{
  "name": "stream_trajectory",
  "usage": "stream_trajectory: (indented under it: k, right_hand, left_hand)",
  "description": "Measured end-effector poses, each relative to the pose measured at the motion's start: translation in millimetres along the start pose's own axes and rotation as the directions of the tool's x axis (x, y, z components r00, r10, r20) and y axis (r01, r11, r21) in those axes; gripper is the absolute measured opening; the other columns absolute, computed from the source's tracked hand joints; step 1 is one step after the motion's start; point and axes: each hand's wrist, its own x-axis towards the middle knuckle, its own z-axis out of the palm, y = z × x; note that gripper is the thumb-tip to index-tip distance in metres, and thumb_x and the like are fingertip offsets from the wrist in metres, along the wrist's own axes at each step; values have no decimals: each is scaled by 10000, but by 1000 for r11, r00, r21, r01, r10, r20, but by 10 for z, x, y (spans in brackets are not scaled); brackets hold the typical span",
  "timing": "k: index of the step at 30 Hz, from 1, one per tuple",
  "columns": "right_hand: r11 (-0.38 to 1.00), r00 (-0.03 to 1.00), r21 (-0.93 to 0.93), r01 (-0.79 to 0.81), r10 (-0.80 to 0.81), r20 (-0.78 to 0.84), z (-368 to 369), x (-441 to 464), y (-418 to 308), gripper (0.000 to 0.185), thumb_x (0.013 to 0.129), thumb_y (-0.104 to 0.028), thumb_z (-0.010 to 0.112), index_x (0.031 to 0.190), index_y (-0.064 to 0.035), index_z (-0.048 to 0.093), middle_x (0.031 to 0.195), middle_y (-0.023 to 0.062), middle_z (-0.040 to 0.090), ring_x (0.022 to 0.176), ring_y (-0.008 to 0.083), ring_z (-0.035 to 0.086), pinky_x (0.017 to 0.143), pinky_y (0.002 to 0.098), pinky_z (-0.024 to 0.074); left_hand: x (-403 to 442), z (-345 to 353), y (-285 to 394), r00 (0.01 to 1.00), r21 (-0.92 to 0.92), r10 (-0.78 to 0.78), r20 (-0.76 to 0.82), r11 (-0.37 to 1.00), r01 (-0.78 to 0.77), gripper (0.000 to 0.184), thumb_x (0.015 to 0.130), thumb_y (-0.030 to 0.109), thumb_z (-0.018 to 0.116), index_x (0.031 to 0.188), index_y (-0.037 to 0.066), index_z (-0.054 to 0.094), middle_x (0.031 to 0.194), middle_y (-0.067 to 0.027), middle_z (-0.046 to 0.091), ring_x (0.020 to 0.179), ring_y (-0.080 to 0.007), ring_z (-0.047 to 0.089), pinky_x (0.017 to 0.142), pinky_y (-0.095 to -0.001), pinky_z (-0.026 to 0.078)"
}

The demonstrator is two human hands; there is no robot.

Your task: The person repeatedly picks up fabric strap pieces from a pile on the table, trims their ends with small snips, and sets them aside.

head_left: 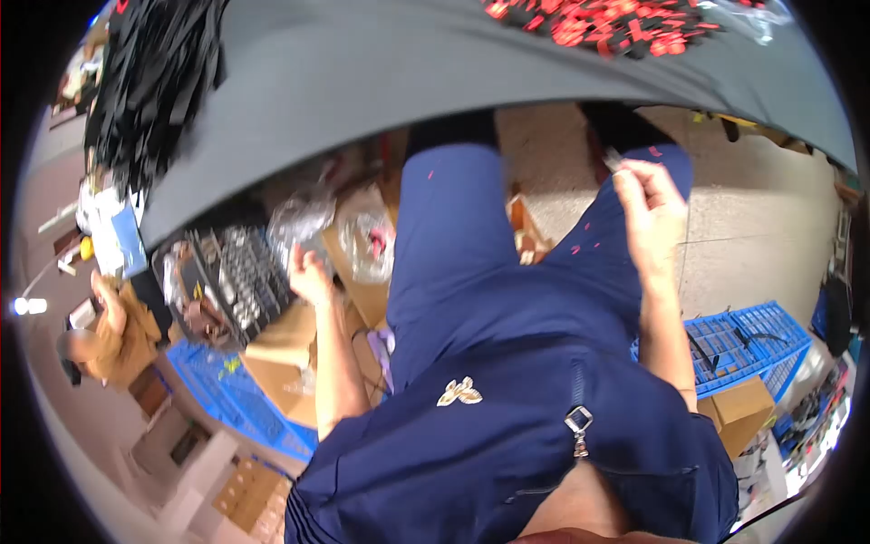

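My right hand is raised above my right thigh, with thumb and fingers pinched on a small shiny metal-looking piece; its exact kind is too small to tell. My left hand hovers at the left of my lap, beside a clear plastic bag. Its fingers are curled closed, and whatever they may hold cannot be made out. Neither hand touches the grey table in front. On the table lie a pile of red and black small pieces and a bundle of black strips.
A black tray of small metal parts stands at the left, near a cardboard box and a blue plastic crate. Another blue crate is at the right. A seated person is at the far left. Red scraps lie on my trousers.
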Motion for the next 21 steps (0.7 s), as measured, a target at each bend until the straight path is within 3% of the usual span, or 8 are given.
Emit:
stream_trajectory:
  k: [3, 5, 8, 10, 11, 13, 16, 21]
  right_hand:
    - [998, 999, 28, -49, 49, -13, 35, -4, 5, 142, 848, -59, 713, 977, -19, 669, 854, 5, 658, 764, 50, 582, 685, 203, 477]
    - [994, 998, 84, -67, 67, 2, 36, 3, 29, 155, 843, -60, 718, 982, -14, 667, 867, 23, 673, 778, 60, 599, 700, 215, 491]
    - [999, 1000, 40, -19, 19, 11, -23, 44, -13, 157, 842, -60, 710, 976, 2, 658, 844, 51, 682, 767, 72, 613, 701, 232, 503]
    - [999, 1000, 31, -6, 6, 8, -70, 64, -61, 151, 844, -61, 705, 973, 1, 656, 831, 49, 680, 749, 70, 609, 688, 231, 501]
    - [999, 1000, 34, -10, 10, 2, -101, 70, -74, 149, 844, -60, 704, 972, -1, 656, 827, 47, 679, 741, 69, 606, 682, 230, 499]
    - [999, 1000, 36, -20, 20, -14, -153, 76, -62, 145, 844, -59, 702, 969, -1, 656, 818, 43, 677, 726, 65, 599, 672, 226, 494]
    - [999, 999, 50, -8, 10, -48, -210, 80, -3, 140, 842, -60, 703, 960, 1, 657, 805, 33, 673, 699, 57, 581, 652, 218, 484]
    - [997, 998, 63, -43, 46, -46, -263, 51, 84, 137, 845, -68, 703, 957, -2, 658, 808, 30, 673, 703, 55, 579, 649, 219, 483]
  left_hand:
    - [-279, 378, 1121, 935, -105, 351, 55, 933, -344, 365, 917, 6, 526, 1280, 15, 558, 1254, -94, 593, 980, -149, 605, 813, -267, 504]
    - [-544, 668, 1845, 876, -229, 468, 116, 871, -435, 309, 947, 15, 514, 1251, -3, 571, 1217, -105, 614, 1002, -155, 610, 859, -274, 502]
    - [-882, 1119, 2565, 650, -280, 722, 236, 691, -666, 259, 933, -36, 532, 1182, -28, 604, 1160, -101, 632, 1015, -161, 616, 902, -275, 494]
    - [-1090, 1378, 3001, 424, -278, 857, 293, 500, -820, 222, 908, -64, 555, 1106, -23, 648, 1088, -103, 648, 1020, -177, 621, 917, -295, 489]
    - [-1179, 1452, 3255, 262, -208, 893, 366, 353, -912, 232, 887, -61, 577, 1085, 15, 671, 1062, -116, 663, 1009, -208, 636, 918, -319, 487]
    - [-1215, 1776, 3494, 147, -218, 903, 404, 251, -943, 254, 864, -46, 599, 1080, 58, 683, 1058, -126, 667, 1005, -247, 642, 911, -337, 492]
    - [-1018, 2223, 3586, 51, -192, 889, 455, 154, -969, 256, 851, -8, 615, 1084, 78, 677, 1100, -126, 653, 1021, -278, 630, 892, -342, 506]
    - [-800, 2533, 3620, 31, -161, 894, 447, 115, -980, 269, 839, 43, 633, 1100, 104, 661, 1090, -88, 647, 1007, -261, 615, 882, -346, 500]
